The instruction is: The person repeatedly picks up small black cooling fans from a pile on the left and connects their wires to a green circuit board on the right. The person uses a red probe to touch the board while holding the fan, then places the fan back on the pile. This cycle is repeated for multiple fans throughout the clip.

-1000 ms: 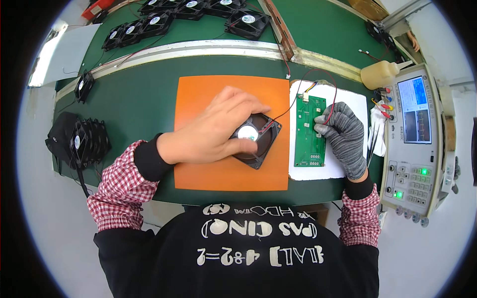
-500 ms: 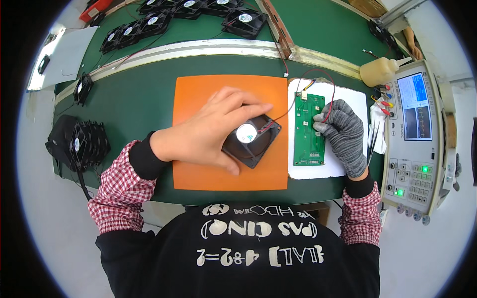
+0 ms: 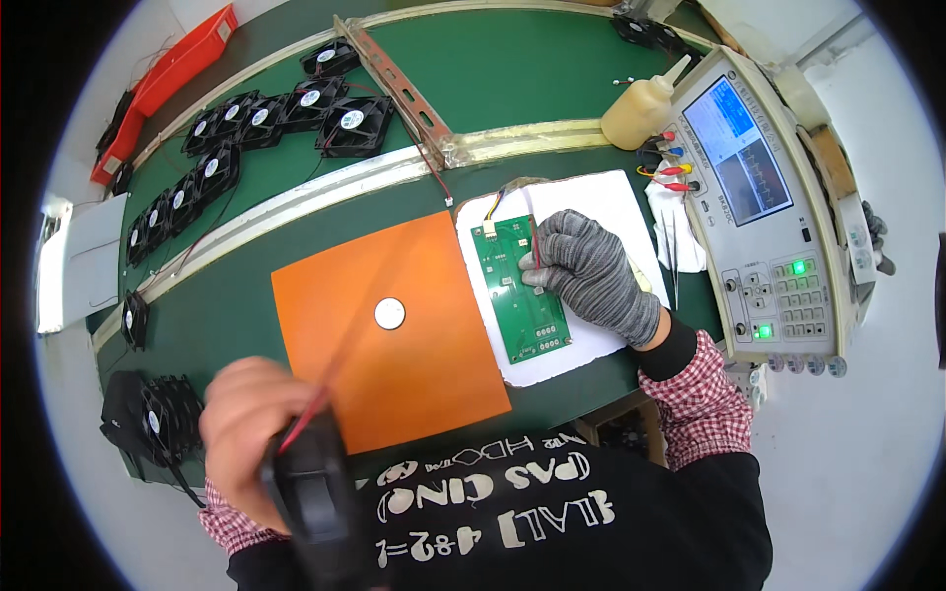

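My left hand (image 3: 246,419), bare and blurred by motion, grips a black square cooling fan (image 3: 320,492) tilted on edge near my body. A red wire (image 3: 313,406) rises from the fan and smears out over the orange mat (image 3: 394,394). On that mat lies a small white disc (image 3: 389,313) with a dark rim. My right hand (image 3: 596,276), in a grey knitted glove, pinches a thin red and dark wire (image 3: 536,241) at the green circuit board (image 3: 507,286). The board rests on a white pad (image 3: 611,197); a coloured cable is plugged in at its top. The fingertips hide the wire's end.
Several black fans (image 3: 353,123) stand beyond the metal rail, and a fan stack (image 3: 163,419) sits at left. A test instrument (image 3: 759,207) with lit buttons stands at right, near a cream squeeze bottle (image 3: 636,110), tweezers (image 3: 672,256) and a white cloth (image 3: 680,231).
My left hand has lifted the fan off the mat and swung it left and toward my body, baring the white disc. My right hand keeps its pinch at the board. The whole view has turned.
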A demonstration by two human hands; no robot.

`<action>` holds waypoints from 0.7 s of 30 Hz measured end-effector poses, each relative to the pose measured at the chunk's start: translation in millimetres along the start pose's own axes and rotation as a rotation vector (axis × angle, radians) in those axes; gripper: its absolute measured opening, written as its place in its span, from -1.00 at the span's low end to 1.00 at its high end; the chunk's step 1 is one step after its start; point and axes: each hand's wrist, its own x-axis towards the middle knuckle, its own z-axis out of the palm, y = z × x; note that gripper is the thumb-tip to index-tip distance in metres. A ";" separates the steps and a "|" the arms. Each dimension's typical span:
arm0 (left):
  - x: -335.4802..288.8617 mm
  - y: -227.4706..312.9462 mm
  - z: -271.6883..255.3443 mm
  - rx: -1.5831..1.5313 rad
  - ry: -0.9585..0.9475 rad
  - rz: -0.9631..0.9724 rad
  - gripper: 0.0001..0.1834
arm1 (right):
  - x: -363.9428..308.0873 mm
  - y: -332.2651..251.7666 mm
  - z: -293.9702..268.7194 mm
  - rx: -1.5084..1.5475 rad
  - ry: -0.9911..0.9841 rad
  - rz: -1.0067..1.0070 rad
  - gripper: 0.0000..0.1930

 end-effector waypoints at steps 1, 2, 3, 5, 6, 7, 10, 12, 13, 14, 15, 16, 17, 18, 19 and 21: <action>-0.6 2.3 -9.2 0.289 0.019 0.099 -0.61 | 0.1 -0.5 0.7 -0.021 -0.006 -0.005 -0.86; 1.3 -3.4 1.7 0.465 0.121 0.265 -0.60 | 0.2 -1.1 0.7 -0.043 -0.011 -0.008 -0.86; 3.7 -9.7 13.0 0.651 0.260 0.416 -0.58 | 0.1 -2.6 -0.4 -0.076 0.004 -0.024 -0.86; 30.9 -15.2 17.2 0.718 0.081 0.509 -0.57 | 3.8 -8.0 3.7 -0.108 0.006 -0.087 -0.86; 55.4 -33.9 29.5 0.625 -0.010 0.516 -0.56 | -2.4 -5.7 0.5 -0.105 0.038 -0.042 -0.86; 75.2 -46.0 41.1 0.555 -0.021 0.478 -0.55 | -5.0 -4.4 0.3 -0.076 0.055 -0.021 -0.86; 114.0 -113.8 82.6 0.486 0.202 0.218 -0.25 | -9.3 -4.1 7.5 0.155 0.183 0.102 -0.88; 116.2 -152.6 84.8 0.873 -0.008 -0.066 -0.27 | -5.0 -3.7 8.9 0.189 0.260 0.088 -0.86; 110.9 -179.9 87.3 0.941 -0.062 -0.067 -0.42 | -3.4 -3.7 7.1 0.238 0.246 0.119 -0.82; 97.3 -206.2 78.0 1.027 -0.173 -0.084 -0.62 | -0.1 -7.3 7.0 0.233 0.233 0.116 -0.80; 86.0 -219.9 69.2 1.000 -0.197 -0.083 -0.70 | 1.9 -11.3 5.4 0.221 0.223 0.121 -0.78; 81.1 -227.9 66.5 0.957 -0.219 -0.069 -0.77 | 1.3 -12.1 3.2 0.196 0.224 0.134 -0.77; 87.9 -206.8 66.7 0.830 -0.208 -0.042 -0.80 | -4.0 -6.9 1.4 0.187 0.254 0.081 -0.66; 88.7 -180.0 64.4 0.705 -0.199 -0.018 -0.83 | -4.4 -5.6 0.4 0.132 0.300 0.051 -0.62; 85.7 -150.0 59.6 0.472 -0.227 -0.019 -0.85 | -1.2 -9.4 -0.9 0.082 0.342 0.017 -0.58; 66.7 -100.1 51.3 0.192 -0.385 0.119 -0.89 | 1.7 -28.6 -5.3 0.057 0.309 0.000 -0.42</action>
